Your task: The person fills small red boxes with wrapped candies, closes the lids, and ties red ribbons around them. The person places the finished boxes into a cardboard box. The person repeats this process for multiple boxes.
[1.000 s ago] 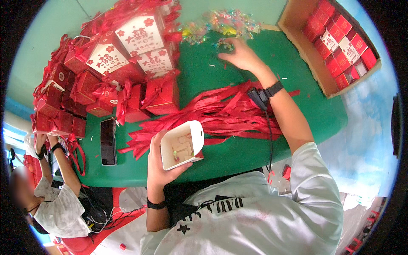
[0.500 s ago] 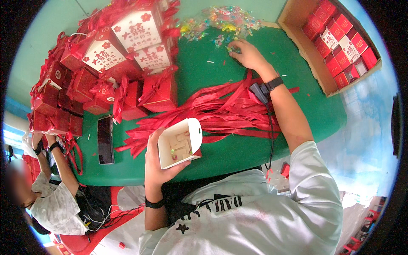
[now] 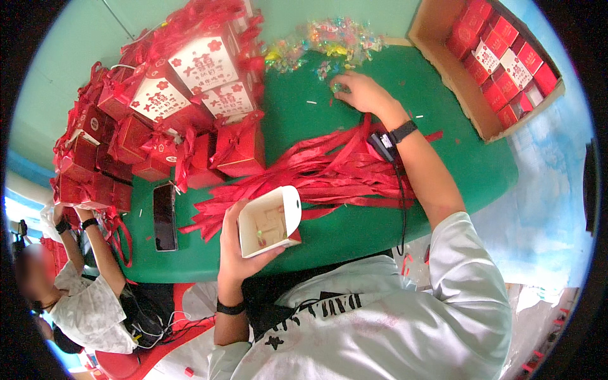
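Note:
My left hand [image 3: 239, 256] is wrapped round an open gift box [image 3: 293, 209], white inside with a bit of red outside and its lid flap up. A few small pieces lie at the bottom, one of them greenish. Over the green table, my right hand [image 3: 362, 92] pinches a small wrapped candy [image 3: 335, 88], greenish and mostly hidden by the fingertips. Just beyond it spreads a pile of candies [image 3: 342, 39] in shiny, many-coloured wrappers. A heap of red ribbons [image 3: 316, 166] lies between my two hands.
Stacked red and white gift boxes [image 3: 202, 63] with ribbons fill the left. A black phone [image 3: 165, 216] lies before them. On the right stands a cardboard carton [image 3: 437, 69] of small boxes. Another person's arms [image 3: 104, 253] reach in at far left. A cable hangs from my right wrist.
My right hand has drawn slightly back from the candy pile, with the candy still at its fingertips. My left hand holds the box nearly as before. The view has shifted a little.

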Demonstrator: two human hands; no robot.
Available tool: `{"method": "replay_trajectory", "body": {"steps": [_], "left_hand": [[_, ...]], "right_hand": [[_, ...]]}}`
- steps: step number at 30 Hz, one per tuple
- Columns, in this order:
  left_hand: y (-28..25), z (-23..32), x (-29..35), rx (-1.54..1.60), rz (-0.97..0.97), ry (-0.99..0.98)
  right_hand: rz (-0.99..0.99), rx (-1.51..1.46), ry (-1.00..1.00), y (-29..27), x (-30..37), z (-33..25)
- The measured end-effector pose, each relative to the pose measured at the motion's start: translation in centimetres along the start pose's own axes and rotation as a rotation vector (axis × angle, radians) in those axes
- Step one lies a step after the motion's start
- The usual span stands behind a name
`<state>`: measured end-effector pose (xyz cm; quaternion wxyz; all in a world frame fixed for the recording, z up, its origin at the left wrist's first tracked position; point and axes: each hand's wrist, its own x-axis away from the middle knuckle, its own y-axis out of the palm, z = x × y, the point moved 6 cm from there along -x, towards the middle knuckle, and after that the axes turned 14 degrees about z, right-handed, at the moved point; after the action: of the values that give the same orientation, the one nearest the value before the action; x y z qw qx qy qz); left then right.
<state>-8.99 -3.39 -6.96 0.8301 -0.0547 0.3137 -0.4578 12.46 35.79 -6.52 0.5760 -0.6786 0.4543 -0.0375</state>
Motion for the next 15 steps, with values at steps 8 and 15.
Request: {"method": "replay_trajectory", "body": {"steps": [8,15], "left_hand": [[-3.5,8.9,-8.3,0.275,-0.152,0.035],[3.5,12.7,-16.7,0.371,-0.235,0.282]], "right_hand": [[0.011,-0.017,0.051,0.3,0.2,0.3],[0.029,-0.131,-0.007,0.4,0.7,1.3]]}}
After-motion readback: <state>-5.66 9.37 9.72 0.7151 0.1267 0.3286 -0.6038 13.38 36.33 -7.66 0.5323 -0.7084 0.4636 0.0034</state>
